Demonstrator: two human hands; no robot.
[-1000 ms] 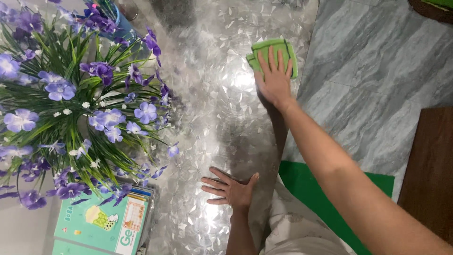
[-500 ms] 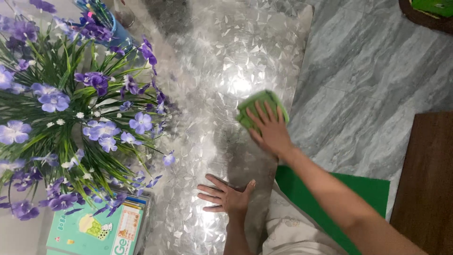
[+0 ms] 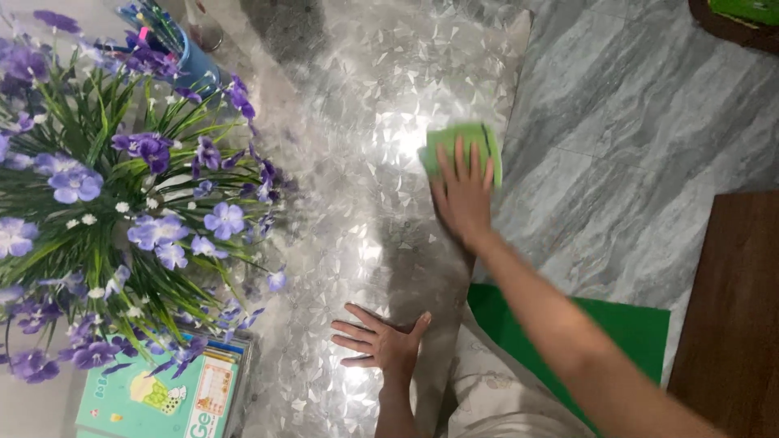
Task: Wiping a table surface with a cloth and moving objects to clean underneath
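Tabletop (image 3: 357, 122): glossy patterned surface, reflecting a bright glare just beside the cloth.
Flower arrangement (image 3: 122, 211): purple blooms and green leaves, spreading over the table's left side.
Right hand (image 3: 464, 199): lying flat with fingers spread, pressing the green cloth (image 3: 475, 139) near the table's right edge.
Left hand (image 3: 380, 341): resting palm down, released, grasping nothing.
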